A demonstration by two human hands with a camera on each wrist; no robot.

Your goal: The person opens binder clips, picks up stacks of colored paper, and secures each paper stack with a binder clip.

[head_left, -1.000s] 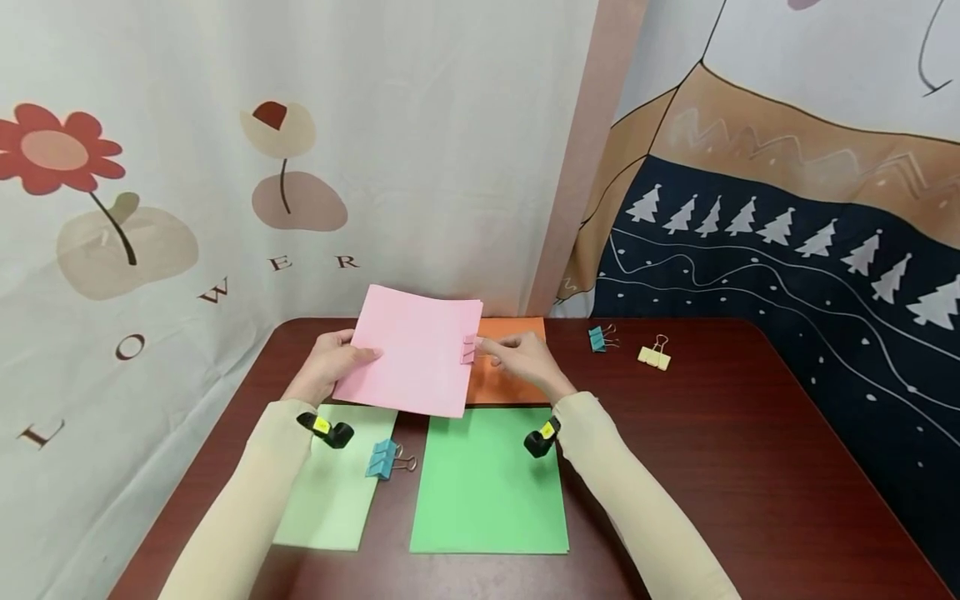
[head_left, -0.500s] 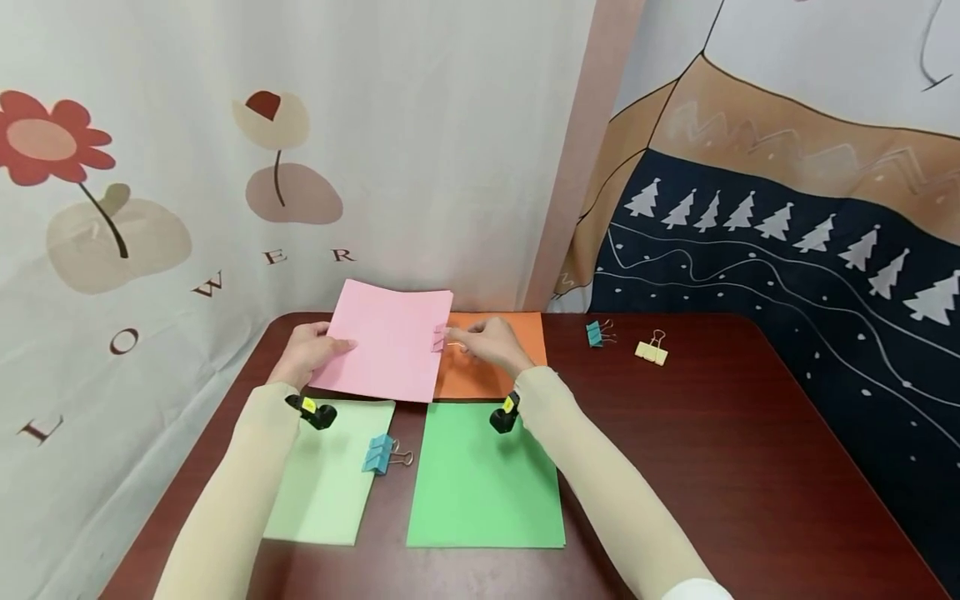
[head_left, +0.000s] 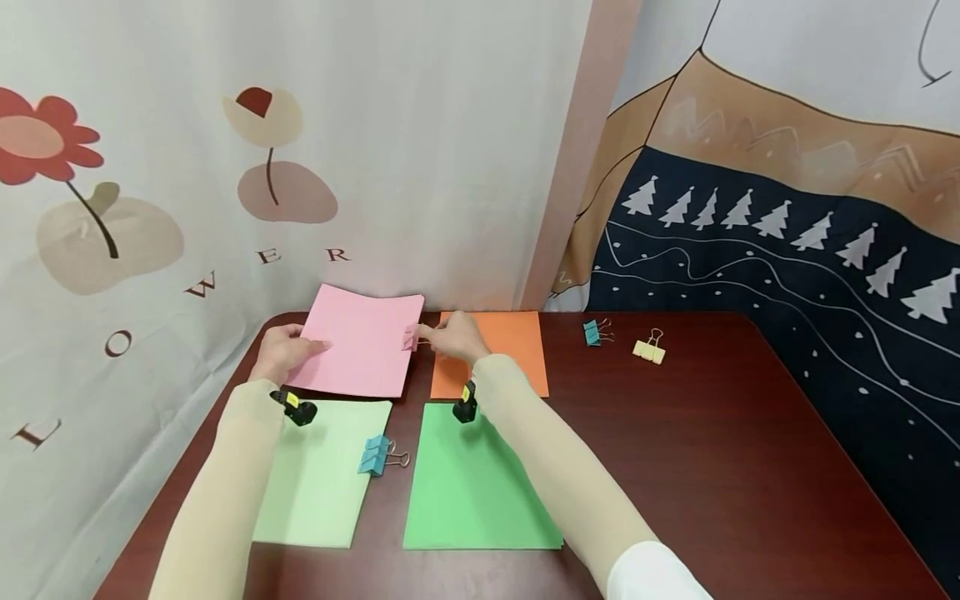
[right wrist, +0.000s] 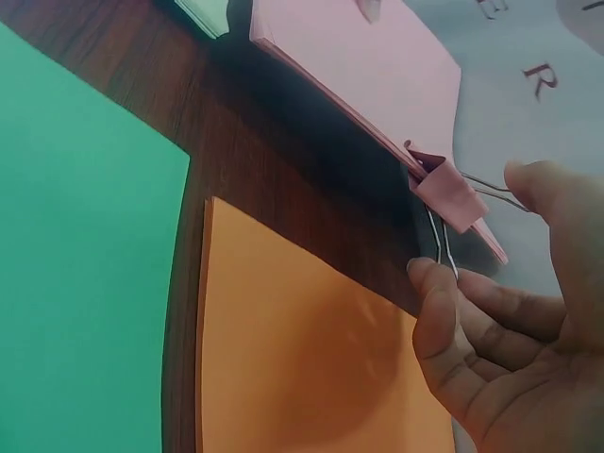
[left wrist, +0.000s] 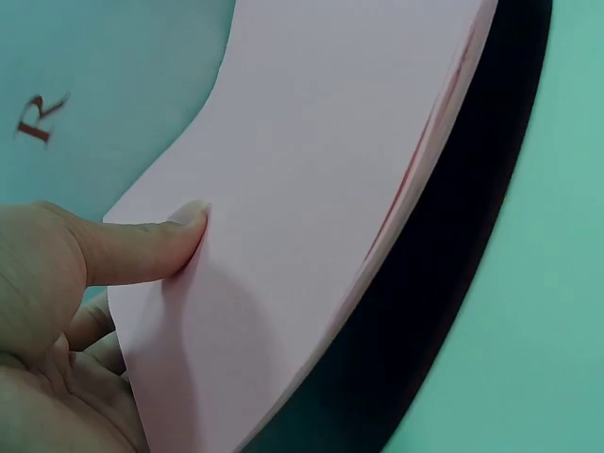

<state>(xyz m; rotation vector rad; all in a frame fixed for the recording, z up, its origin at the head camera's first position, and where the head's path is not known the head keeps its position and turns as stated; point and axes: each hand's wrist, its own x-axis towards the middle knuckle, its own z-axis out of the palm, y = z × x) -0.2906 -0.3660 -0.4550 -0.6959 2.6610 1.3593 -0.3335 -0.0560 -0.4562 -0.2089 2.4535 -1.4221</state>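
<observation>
My left hand (head_left: 281, 352) grips a stack of pink paper (head_left: 352, 346) by its left edge, thumb on top and fingers underneath. The stack is held tilted above the table's back left, its sheets bending a little. On its right edge sits a pink binder clip (right wrist: 451, 193). My right hand (head_left: 457, 335) holds this clip by its wire handles. In the right wrist view the thumb is at one handle and the fingers (right wrist: 434, 311) at the other, and the clip's jaws straddle the paper's edge.
Light green paper (head_left: 318, 475) with a blue binder clip (head_left: 373, 456) at its right edge lies front left. Green paper (head_left: 472, 492) and orange paper (head_left: 517, 354) lie to its right. A teal binder clip (head_left: 594, 333) and a yellow binder clip (head_left: 648, 352) lie back right.
Both hands have moved left with the pink paper and its clip, from partly over the orange paper to the back left. More of the orange paper shows now.
</observation>
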